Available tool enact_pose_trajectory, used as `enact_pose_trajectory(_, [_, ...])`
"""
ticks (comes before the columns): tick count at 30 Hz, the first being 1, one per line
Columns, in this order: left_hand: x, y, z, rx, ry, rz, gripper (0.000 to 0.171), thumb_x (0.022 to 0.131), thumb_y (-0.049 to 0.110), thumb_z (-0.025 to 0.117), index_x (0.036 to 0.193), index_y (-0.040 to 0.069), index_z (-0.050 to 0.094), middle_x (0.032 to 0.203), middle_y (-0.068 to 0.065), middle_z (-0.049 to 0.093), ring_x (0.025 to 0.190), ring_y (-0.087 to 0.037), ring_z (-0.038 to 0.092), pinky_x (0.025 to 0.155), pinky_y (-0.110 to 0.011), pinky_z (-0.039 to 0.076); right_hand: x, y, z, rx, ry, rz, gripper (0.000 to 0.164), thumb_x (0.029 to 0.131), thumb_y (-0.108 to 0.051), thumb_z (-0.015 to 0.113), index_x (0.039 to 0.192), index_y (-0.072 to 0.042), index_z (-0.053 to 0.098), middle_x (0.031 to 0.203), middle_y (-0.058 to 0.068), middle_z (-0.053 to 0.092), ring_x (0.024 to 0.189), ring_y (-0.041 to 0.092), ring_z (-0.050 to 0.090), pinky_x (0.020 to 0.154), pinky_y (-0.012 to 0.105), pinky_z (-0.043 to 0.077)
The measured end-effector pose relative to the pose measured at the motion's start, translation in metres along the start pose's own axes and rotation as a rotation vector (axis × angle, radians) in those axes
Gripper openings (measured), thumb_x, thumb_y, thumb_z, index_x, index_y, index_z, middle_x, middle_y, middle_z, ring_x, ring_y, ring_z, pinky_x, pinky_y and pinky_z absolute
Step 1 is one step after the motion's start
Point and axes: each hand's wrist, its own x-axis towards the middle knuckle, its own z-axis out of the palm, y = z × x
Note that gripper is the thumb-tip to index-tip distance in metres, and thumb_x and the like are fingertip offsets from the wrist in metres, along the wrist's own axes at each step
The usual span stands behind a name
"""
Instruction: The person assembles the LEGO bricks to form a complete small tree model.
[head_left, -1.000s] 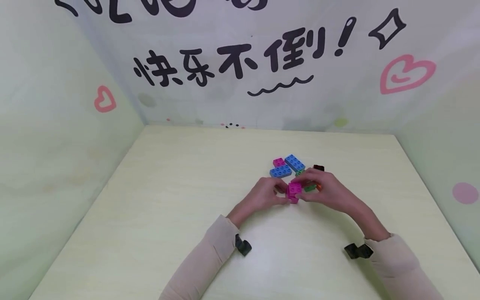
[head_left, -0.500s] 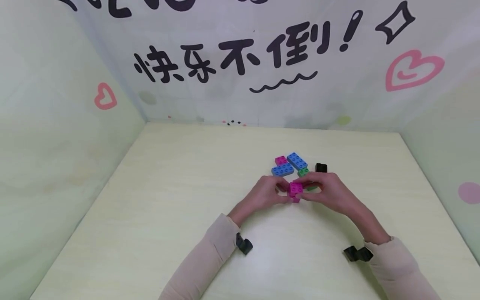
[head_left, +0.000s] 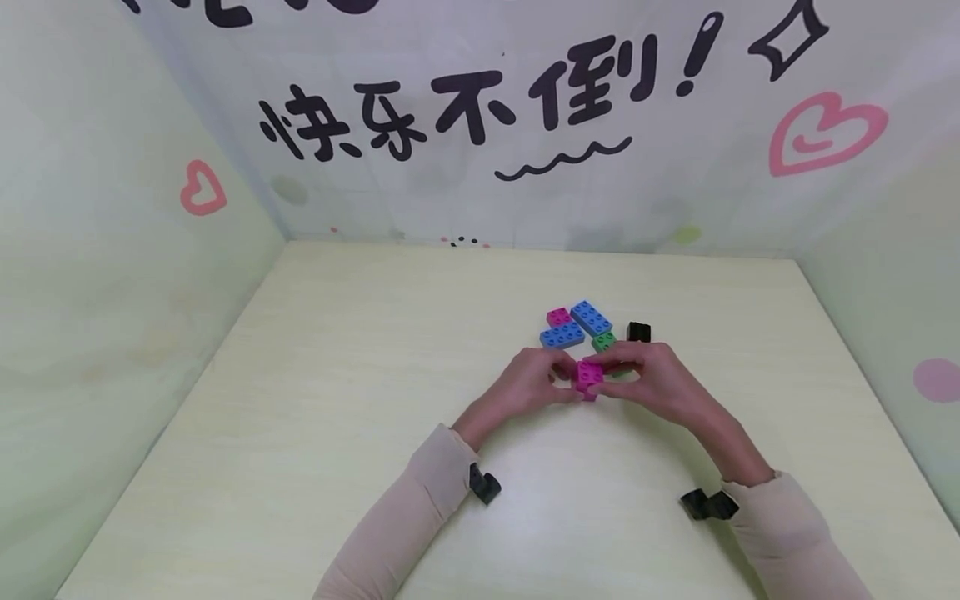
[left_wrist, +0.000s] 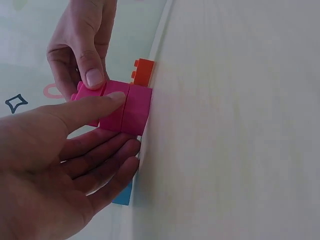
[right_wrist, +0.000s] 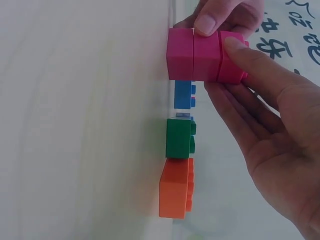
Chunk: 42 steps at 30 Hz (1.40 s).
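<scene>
Three pink building bricks (head_left: 589, 375) stand stacked upright on the table, between both hands. From the left, my left hand (head_left: 534, 379) pinches the stack's lower bricks (left_wrist: 136, 111), its thumb lying across the middle one in the left wrist view. My right hand (head_left: 660, 379) grips the top pink brick (right_wrist: 231, 62) between thumb and fingers. A thin dark seam shows under that top brick in both wrist views. Studs poke out on its upper face.
Behind the hands lie two blue bricks (head_left: 591, 317), a small pink brick (head_left: 558, 317), a green brick (head_left: 603, 342) and a black block (head_left: 639, 332). In the right wrist view another green brick (right_wrist: 177, 138) and an orange brick (right_wrist: 173, 190) stand beside the stack.
The head view has shifted slightly. Both hands keep their hold on the pink bricks, with hardly any movement.
</scene>
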Motion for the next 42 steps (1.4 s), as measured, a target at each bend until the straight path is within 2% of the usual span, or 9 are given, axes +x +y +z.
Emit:
enact_pose_trajectory(6, [-0.002,0.008,-0.008,-0.05,0.032,0.025,0.042,0.08,0.039,0.081,0.11,0.013,0.07,0.097,0.006,0.067,0.088,-0.012,0.064,0.073,-0.017,0.05,-0.001,0.001,0.001,0.014,-0.007,0.046,0.036,0.076,-0.007,0.084,0.111,-0.009,0.073,0.099,-0.002,0.068,0.091,0.02,0.067,0.079,0.044,0.055])
enact_pose_trajectory(11, [-0.004,0.011,-0.007,-0.042,0.047,0.014,0.03,0.085,0.026,0.078,0.109,0.01,0.07,0.097,0.005,0.068,0.084,-0.005,0.063,0.072,-0.016,0.05,-0.002,-0.001,0.001,0.01,-0.015,0.072,0.036,0.077,-0.009,0.084,0.111,-0.008,0.072,0.099,-0.001,0.067,0.091,0.023,0.068,0.08,0.044,0.055])
enact_pose_trajectory(18, [-0.002,0.016,0.0,0.048,0.081,0.044,0.018,0.09,0.016,0.074,0.105,0.01,0.067,0.101,-0.001,0.067,0.089,-0.008,0.063,0.077,-0.016,0.048,-0.001,-0.001,-0.002,0.006,-0.007,0.022,0.032,0.076,-0.01,0.085,0.106,-0.01,0.075,0.097,-0.004,0.07,0.086,0.018,0.068,0.077,0.042,0.056])
enact_pose_trajectory(25, [-0.002,0.013,-0.009,0.017,0.026,0.015,0.027,0.089,0.026,0.074,0.111,0.011,0.068,0.106,0.0,0.068,0.094,-0.01,0.062,0.08,-0.018,0.049,0.0,-0.002,-0.002,0.023,-0.032,0.048,0.034,0.076,-0.012,0.085,0.108,-0.01,0.075,0.098,-0.004,0.07,0.087,0.015,0.068,0.078,0.04,0.056])
enact_pose_trajectory(27, [0.0,0.01,-0.015,-0.001,0.059,-0.009,0.034,0.088,0.032,0.074,0.115,0.011,0.068,0.108,0.0,0.068,0.096,-0.013,0.062,0.081,-0.021,0.049,0.0,-0.002,-0.001,0.025,-0.043,0.07,0.035,0.076,-0.012,0.085,0.109,-0.01,0.074,0.099,-0.003,0.07,0.087,0.014,0.068,0.079,0.04,0.056])
enact_pose_trajectory(30, [0.01,0.006,-0.018,0.005,0.191,-0.064,0.04,0.087,0.036,0.074,0.116,0.008,0.069,0.108,-0.002,0.067,0.099,-0.017,0.061,0.082,-0.025,0.05,-0.002,0.0,-0.001,0.018,-0.047,0.096,0.037,0.075,-0.013,0.086,0.11,-0.009,0.073,0.1,-0.002,0.07,0.086,0.014,0.068,0.079,0.039,0.056])
enact_pose_trajectory(33, [0.024,0.002,-0.013,0.067,0.305,-0.163,0.04,0.087,0.035,0.075,0.115,0.007,0.069,0.105,-0.003,0.066,0.094,-0.017,0.059,0.08,-0.027,0.05,-0.003,0.001,-0.001,0.007,-0.051,0.101,0.038,0.075,-0.014,0.086,0.111,-0.009,0.072,0.101,-0.001,0.07,0.087,0.013,0.069,0.079,0.036,0.056])
enact_pose_trajectory(37, [0.038,-0.001,-0.005,0.153,0.299,-0.265,0.04,0.085,0.03,0.079,0.115,0.006,0.068,0.102,-0.003,0.066,0.089,-0.015,0.057,0.081,-0.026,0.049,-0.004,0.0,0.001,0.023,-0.055,0.095,0.038,0.076,-0.012,0.086,0.111,-0.008,0.071,0.101,-0.001,0.07,0.087,0.013,0.069,0.078,0.033,0.055])
enact_pose_trajectory(42, [0.049,0.001,0.0,0.194,0.304,-0.289,0.037,0.083,0.023,0.081,0.111,0.005,0.066,0.1,-0.004,0.068,0.088,-0.015,0.06,0.081,-0.027,0.05,-0.005,0.0,0.0,0.031,-0.051,0.084,0.037,0.077,-0.011,0.085,0.111,-0.008,0.071,0.101,-0.002,0.07,0.087,0.012,0.068,0.078,0.032,0.055])
